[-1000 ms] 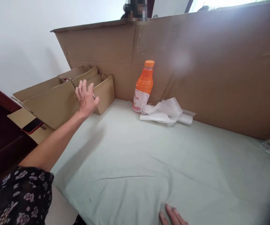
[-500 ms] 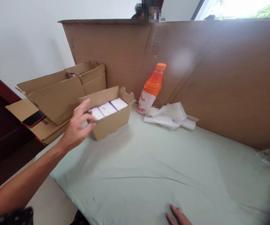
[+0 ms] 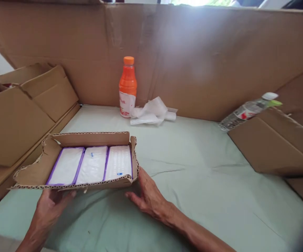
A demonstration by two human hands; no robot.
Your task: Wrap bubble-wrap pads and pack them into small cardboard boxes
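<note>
A small open cardboard box (image 3: 90, 139) is tilted toward me, low over the front of the green cloth. In it three white, purple-edged packs that look like tissues (image 3: 92, 164) lie side by side. My left hand (image 3: 46, 213) grips the box from below at its left front, thumb showing along the front wall and the other fingers mostly hidden. At the right end my right hand (image 3: 151, 196) is closed around the corner, its thumb beneath the front edge and its fingertips out of sight behind the wall.
An orange drink bottle (image 3: 128, 87) and crumpled white plastic wrap (image 3: 152, 113) stand against the tall cardboard panel (image 3: 193, 63). Larger cardboard boxes (image 3: 17, 126) are on the left. At right, a clear bottle (image 3: 246, 112) leans beside another carton (image 3: 274, 143). Green cloth (image 3: 201, 203) covers the table.
The small box has come from the back left to in front of me, now in both hands. My right hand has left the cloth for the box's right end. The view has turned right.
</note>
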